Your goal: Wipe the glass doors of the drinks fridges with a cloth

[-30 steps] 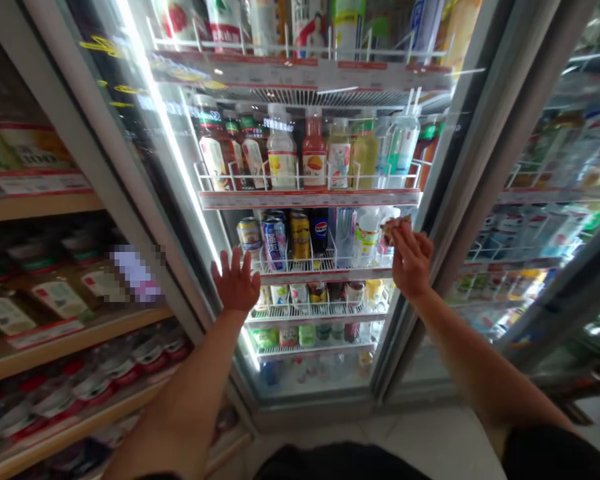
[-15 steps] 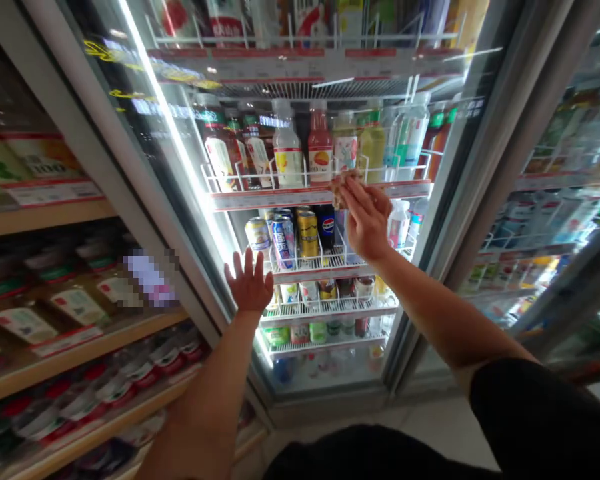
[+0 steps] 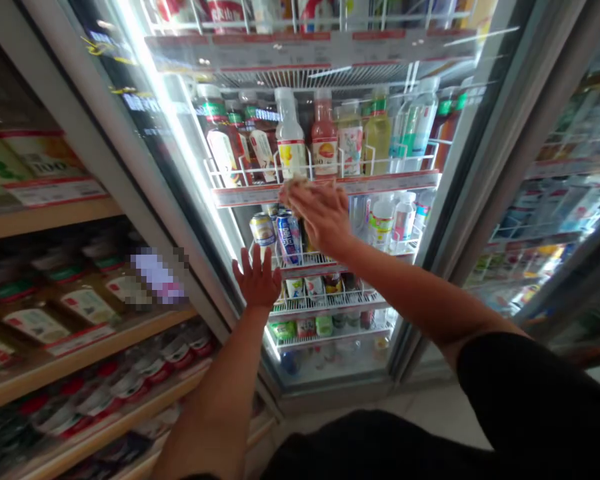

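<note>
Right hand (image 3: 320, 217) flat against tall glass cooler door (image 3: 180, 200), pressing small crumpled brownish cloth or wipe (image 3: 294, 189) under spread fingers (image 3: 307, 200), level with red-edged wire shelf (image 3: 325, 187) of bottled drinks; motion blur there, so exact material not readable. Fingers extended, not clenched, pinning cloth to glass rather than wrapped round it. Left hand (image 3: 257, 280) lower down, palm open on same door near bright vertical light strip, fingers splayed, holding nothing, just bracing. Behind glass: white-capped pale bottle (image 3: 291, 137), red juice bottle (image 3: 325, 137), green-capped yellowish bottle (image 3: 377, 137) upright in row; below, blue-and-white can (image 3: 287, 237) and silver-yellow can (image 3: 263, 230) side by side on next wire shelf, small cups on shelves further down. Wooden open shelving (image 3: 55, 213) with bottles at left, second cooler door at right. Cloth likely light, soft, limp, apt to bunch or slip on smooth glass; best kept under flat palm with even pressure, or pinched at a bunched edge. Glass door likely rigid, slick, possibly damp with condensation, though not clear from view; steady push fine, no hard knocks.
</note>
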A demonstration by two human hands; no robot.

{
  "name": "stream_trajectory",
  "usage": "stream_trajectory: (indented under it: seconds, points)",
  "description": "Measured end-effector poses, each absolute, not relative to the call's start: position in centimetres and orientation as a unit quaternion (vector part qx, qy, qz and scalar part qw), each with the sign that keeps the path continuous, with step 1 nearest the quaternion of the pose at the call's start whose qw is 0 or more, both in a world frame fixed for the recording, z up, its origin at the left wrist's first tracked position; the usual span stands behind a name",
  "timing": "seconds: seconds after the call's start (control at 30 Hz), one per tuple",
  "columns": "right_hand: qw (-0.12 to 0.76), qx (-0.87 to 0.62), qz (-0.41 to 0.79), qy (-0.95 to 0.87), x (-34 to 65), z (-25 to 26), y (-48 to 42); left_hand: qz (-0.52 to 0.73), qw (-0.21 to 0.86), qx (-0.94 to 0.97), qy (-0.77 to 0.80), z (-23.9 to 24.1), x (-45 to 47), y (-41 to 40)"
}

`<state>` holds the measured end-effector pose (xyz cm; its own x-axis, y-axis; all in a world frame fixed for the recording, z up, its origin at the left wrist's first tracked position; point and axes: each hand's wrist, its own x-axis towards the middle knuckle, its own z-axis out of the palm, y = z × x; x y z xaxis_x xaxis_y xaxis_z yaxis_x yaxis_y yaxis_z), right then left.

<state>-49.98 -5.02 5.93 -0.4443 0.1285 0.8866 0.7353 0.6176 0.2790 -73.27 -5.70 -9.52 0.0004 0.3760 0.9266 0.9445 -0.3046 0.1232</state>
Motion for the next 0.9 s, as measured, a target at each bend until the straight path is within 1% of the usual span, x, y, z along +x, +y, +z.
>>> stream_trajectory:
  seconds: [0.07, 0.13, 0.2, 0.27, 0.33, 0.4, 0.5, 0.53, 0.57, 0.63, 0.7, 0.77, 0.83, 0.87, 0.9]
  points:
    - [0.391, -0.222, -0.353, -0.821, -50.8, 4.7, -5.4, -0.485, 0.305, -0.642, -0.510, -9.5, -73.2, -5.7]
    - [0.371, -0.200, -0.359, -0.833, -51.6, 5.3, -5.6, -0.485, 0.317, -0.639, -0.506, -9.5, -73.2, -5.7]
    - [0.402, -0.234, -0.353, -0.812, -52.2, 7.7, -5.7, -0.486, 0.323, -0.637, -0.504, -9.6, -73.2, -5.7]
    - [0.453, -0.293, -0.338, -0.771, -53.0, 10.3, -5.7, -0.484, 0.322, -0.639, -0.504, -9.6, -73.3, -5.7]
    - [0.462, -0.323, -0.331, -0.756, -53.8, 11.4, -5.9, -0.481, 0.311, -0.642, -0.509, -9.6, -73.3, -5.7]
    - [0.409, -0.306, -0.345, -0.788, -54.6, 10.5, -6.2, -0.479, 0.299, -0.646, -0.513, -9.6, -73.4, -5.7]
    - [0.277, -0.220, -0.383, -0.853, -55.0, 8.6, -6.5, -0.479, 0.292, -0.653, -0.510, -9.5, -73.4, -5.8]
    - [0.253, -0.201, -0.390, -0.862, -54.7, 8.5, -6.4, -0.478, 0.294, -0.655, -0.506, -9.5, -73.4, -5.7]
    - [0.251, -0.198, -0.391, -0.863, -54.3, 8.9, -6.1, -0.477, 0.299, -0.655, -0.503, -9.5, -73.4, -5.7]
    - [0.303, -0.231, -0.381, -0.842, -53.0, 10.3, -5.3, -0.478, 0.317, -0.651, -0.497, -9.6, -73.4, -5.6]
    - [0.391, -0.272, -0.363, -0.801, -51.2, 11.2, -4.5, -0.480, 0.335, -0.646, -0.490, -9.6, -73.4, -5.5]
    - [0.457, -0.292, -0.351, -0.763, -49.5, 10.4, -4.1, -0.483, 0.338, -0.644, -0.487, -9.7, -73.4, -5.4]
    - [0.470, -0.284, -0.356, -0.756, -47.9, 7.6, -4.3, -0.485, 0.337, -0.647, -0.483, -9.7, -73.5, -5.4]
    - [0.455, -0.265, -0.366, -0.767, -47.2, 6.0, -4.6, -0.485, 0.341, -0.647, -0.480, -9.7, -73.5, -5.3]
    - [0.416, -0.236, -0.378, -0.793, -46.5, 4.6, -4.8, -0.485, 0.350, -0.646, -0.475, -9.7, -73.5, -5.3]
